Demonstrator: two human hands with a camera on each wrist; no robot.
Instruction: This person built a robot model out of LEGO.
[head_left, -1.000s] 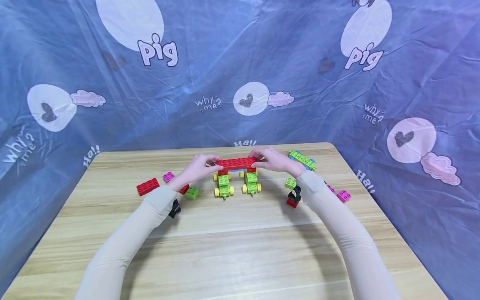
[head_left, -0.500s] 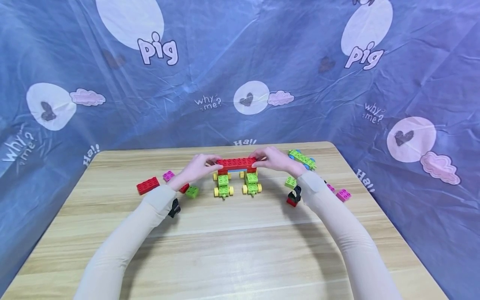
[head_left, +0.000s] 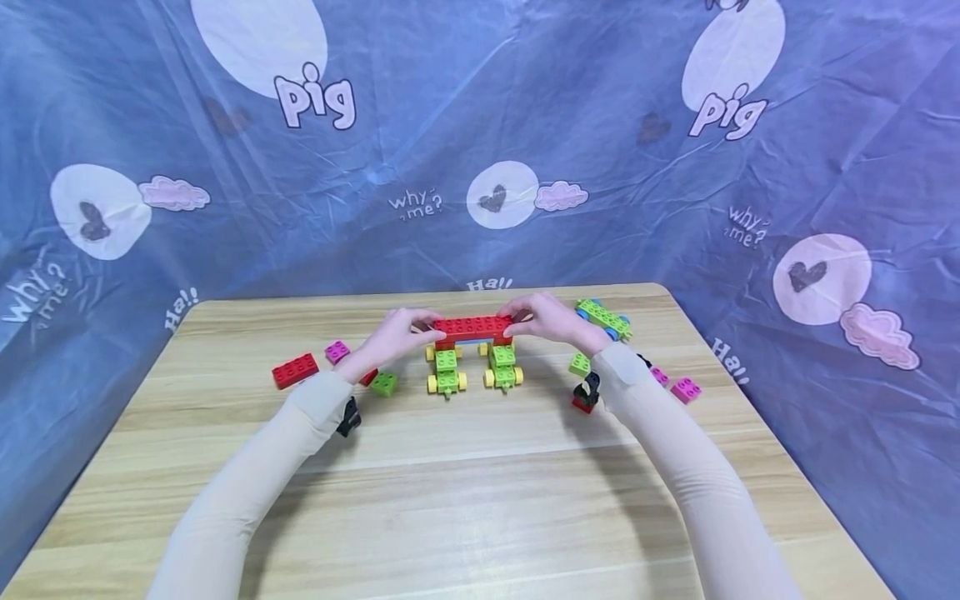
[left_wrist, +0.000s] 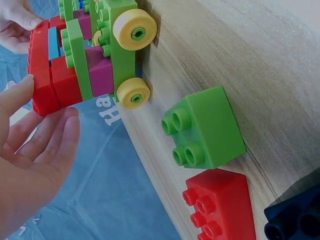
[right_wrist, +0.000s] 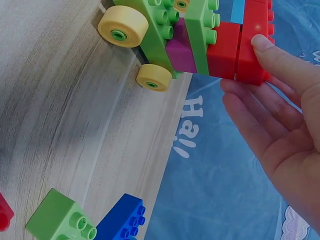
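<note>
A long red building brick (head_left: 472,328) lies across the top of a build on two green wheeled bases with yellow wheels (left_wrist: 135,30). My left hand (head_left: 405,332) pinches its left end between thumb and fingers. At the right end, my right hand (head_left: 551,318) grips it the same way, thumb on the near side in the right wrist view. Beneath it come shorter red bricks (right_wrist: 223,50), a blue piece (left_wrist: 53,42), green plates (left_wrist: 80,57) and magenta bricks (left_wrist: 100,70). A thin seam shows between the long brick and the red one below.
Left of the build lie a red brick (head_left: 296,371), a magenta brick (head_left: 337,352), a green brick (head_left: 384,383) and a black piece (head_left: 349,418). To the right are a green base with blue wheels (head_left: 603,318), a green brick (head_left: 580,365) and magenta bricks (head_left: 686,389).
</note>
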